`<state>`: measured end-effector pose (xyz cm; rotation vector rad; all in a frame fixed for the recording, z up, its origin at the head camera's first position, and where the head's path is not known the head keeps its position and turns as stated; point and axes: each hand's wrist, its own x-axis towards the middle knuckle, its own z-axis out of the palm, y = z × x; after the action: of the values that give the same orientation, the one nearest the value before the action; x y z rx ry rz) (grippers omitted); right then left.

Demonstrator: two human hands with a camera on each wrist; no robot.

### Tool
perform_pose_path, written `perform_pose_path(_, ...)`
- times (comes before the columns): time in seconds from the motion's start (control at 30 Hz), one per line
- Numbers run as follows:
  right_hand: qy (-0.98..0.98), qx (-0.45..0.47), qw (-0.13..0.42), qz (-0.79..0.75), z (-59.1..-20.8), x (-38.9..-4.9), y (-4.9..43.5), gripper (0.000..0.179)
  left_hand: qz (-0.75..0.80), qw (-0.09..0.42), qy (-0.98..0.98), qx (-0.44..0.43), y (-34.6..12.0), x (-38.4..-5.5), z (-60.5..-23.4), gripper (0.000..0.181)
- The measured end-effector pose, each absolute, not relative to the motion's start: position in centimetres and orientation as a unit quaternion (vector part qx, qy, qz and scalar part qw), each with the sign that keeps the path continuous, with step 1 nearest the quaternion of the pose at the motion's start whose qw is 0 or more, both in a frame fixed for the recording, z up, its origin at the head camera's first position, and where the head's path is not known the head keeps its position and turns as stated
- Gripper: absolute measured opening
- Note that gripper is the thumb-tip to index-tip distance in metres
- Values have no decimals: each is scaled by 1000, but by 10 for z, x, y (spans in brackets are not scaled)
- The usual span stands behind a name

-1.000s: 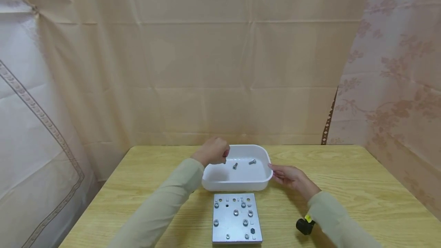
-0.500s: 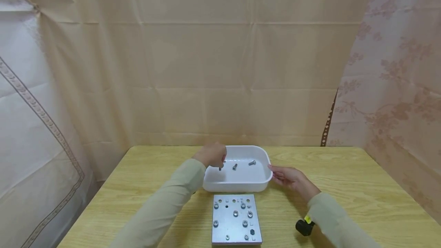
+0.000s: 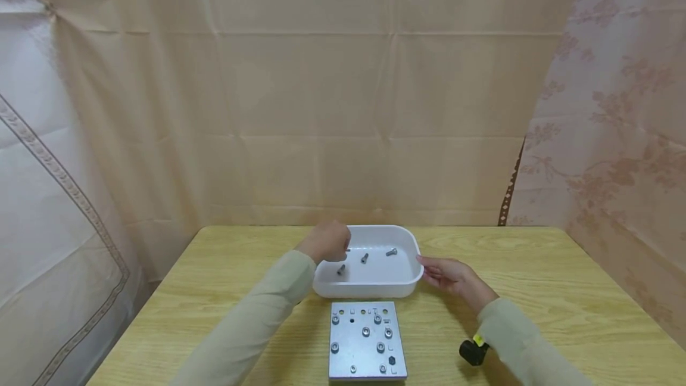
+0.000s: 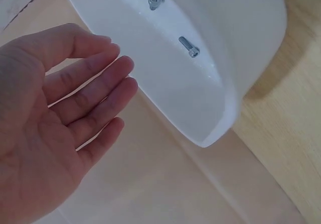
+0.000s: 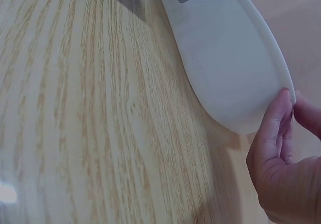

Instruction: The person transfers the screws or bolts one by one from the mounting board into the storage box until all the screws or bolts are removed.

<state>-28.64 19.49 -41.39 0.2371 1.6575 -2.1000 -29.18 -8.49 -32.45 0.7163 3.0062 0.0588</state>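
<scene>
A beige cloth backdrop (image 3: 295,106) hangs behind a wood-grain table (image 3: 225,255). The white tray (image 3: 370,289) rests on the table, directly behind a metal plate (image 3: 356,353) fitted with socket-head fasteners. A black object (image 3: 473,353) with a yellow part lies beside the right forearm.

Change of state: 1.0 s ago, 2 loose screws showed on the tray floor; now 3 show. The added unit, the left screw (image 3: 340,270), lies just below the left hand (image 3: 327,241). The middle screw (image 3: 364,258) and the right screw (image 3: 392,252) lie where they were.

Hand condition: the left hand is above the tray's left end, fingers relaxed, thumb close to the index finger, nothing visible between them. The right hand (image 3: 452,276) pinches the tray's right rim. Assessment: release of the left screw appears complete, with the tray steadied.
</scene>
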Motion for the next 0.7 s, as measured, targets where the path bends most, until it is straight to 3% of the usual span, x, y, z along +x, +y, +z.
perform_pose_path(0.5,602,84,235,-758,-409,-285,196,18,-8,-66,936,345,-94,-262,-334,6)
perform_pose_path(0.7,605,95,233,-756,-410,-286,196,16,-4,-63,931,360,-89,-247,-332,11)
